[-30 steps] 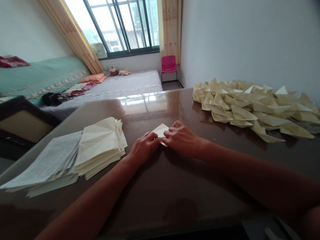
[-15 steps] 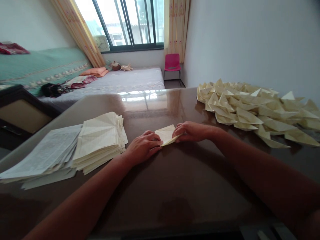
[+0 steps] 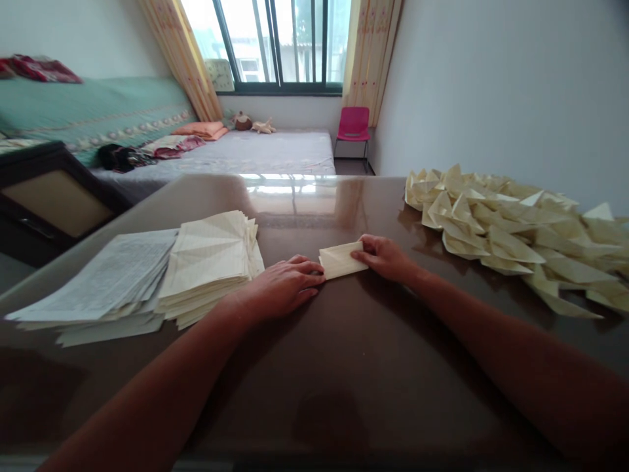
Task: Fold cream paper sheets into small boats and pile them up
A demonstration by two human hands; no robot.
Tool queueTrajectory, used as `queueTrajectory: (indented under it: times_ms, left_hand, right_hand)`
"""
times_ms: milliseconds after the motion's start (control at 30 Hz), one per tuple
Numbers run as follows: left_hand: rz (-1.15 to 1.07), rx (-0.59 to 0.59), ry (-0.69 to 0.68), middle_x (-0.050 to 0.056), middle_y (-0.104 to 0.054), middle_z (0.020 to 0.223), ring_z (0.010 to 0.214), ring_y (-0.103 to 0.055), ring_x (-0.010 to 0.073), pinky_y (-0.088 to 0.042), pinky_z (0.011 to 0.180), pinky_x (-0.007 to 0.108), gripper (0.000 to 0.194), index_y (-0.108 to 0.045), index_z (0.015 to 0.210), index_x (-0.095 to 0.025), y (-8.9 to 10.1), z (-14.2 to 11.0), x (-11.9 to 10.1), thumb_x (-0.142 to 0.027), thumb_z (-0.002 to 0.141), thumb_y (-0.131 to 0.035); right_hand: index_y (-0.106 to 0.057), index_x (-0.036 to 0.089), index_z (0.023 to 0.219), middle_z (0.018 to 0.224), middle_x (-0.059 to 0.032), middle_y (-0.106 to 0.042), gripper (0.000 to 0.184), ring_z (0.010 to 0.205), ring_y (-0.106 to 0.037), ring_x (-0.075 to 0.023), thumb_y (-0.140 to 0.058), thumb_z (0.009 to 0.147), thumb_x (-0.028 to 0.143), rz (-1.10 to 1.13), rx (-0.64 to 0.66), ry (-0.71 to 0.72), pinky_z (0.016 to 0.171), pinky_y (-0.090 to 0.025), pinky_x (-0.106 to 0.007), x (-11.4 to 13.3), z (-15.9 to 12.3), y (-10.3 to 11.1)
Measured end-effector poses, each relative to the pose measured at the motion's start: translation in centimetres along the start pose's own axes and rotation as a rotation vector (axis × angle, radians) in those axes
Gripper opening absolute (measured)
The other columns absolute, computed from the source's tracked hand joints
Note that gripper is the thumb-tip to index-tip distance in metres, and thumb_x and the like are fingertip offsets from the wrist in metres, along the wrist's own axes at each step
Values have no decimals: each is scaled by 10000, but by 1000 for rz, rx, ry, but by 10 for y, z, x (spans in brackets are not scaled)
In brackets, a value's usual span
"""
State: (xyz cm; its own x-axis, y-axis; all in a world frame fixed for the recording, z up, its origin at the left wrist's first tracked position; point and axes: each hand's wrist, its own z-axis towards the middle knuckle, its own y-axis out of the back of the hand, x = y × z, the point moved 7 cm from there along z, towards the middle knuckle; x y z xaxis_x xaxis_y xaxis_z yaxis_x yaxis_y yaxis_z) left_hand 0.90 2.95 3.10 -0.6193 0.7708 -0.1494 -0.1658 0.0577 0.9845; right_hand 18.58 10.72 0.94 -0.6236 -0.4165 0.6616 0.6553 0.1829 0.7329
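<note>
Rectangle of folded cream paper (image 3: 339, 261) lies lengthwise left-to-right: your right hand (image 3: 386, 257) pinches right end, unclenched left hand (image 3: 285, 282) touches left.

The right hand (image 3: 386, 257) hides part of the folded paper (image 3: 339, 261); the paper heap (image 3: 511, 246) is cut off at right; the print on the grey sheets (image 3: 105, 269) is illegible.

A cream paper (image 3: 341, 261), folded into a small oblong, is slanting slightly over the table (image 3: 344, 367), the right hand (image 3: 386, 257) pinching one end.
</note>
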Motion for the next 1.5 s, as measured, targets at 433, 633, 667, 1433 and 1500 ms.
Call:
queueTrajectory:
  times_ms: [433, 633, 667, 1433, 1500]
  left_hand:
    - [49, -47, 38, 7, -577, 1268, 1111, -522, 199, -440, 939, 331, 320, -582, 1207, -300, -1, -6, -2, -298, 897, -504]
    - [96, -149, 127, 49, -628, 1199, 1124, -542, 200, -431, 963, 334, 293, -623, 1135, -228, 8, 0, -3, -314, 950, -414]
    - [106, -178, 128, 64, -581, 1283, 1200, -497, 215, -401, 1004, 350, 335, -577, 1210, -211, 7, 1, -5, -346, 951, -415]
    - [81, -18, 89, 93, -315, 1511, 1399, -265, 234, -220, 1101, 370, 653, -279, 1454, -193, -30, 2, -17, -581, 929, -293]
    - [99, -24, 76, 89, -340, 1499, 1389, -288, 239, -237, 1090, 368, 641, -297, 1446, -201, -28, 3, -17, -578, 928, -307]
  right_hand:
    - [-589, 189, 841, 718, -23, -635, 203, 597, -517, -135, -508, 823, 374, -336, -45, -57, 561, -322, -238, 6, -1, -10]
    - [-594, 199, 861, 741, -24, -644, 213, 608, -529, -139, -514, 819, 392, -363, -36, -82, 565, -332, -236, 4, -1, -11]
    - [-591, 200, 855, 736, -22, -641, 213, 607, -529, -139, -513, 820, 395, -368, -39, -81, 567, -333, -236, 4, -1, -11]
    - [-531, 194, 1136, 799, -17, -666, 330, 664, -589, -153, -520, 849, 356, -359, -44, -83, 608, -376, -242, 1, -1, -13]
    - [-494, 192, 1212, 840, -19, -664, 385, 700, -596, -156, -516, 859, 344, -373, -49, -66, 641, -399, -247, 3, -2, -13]
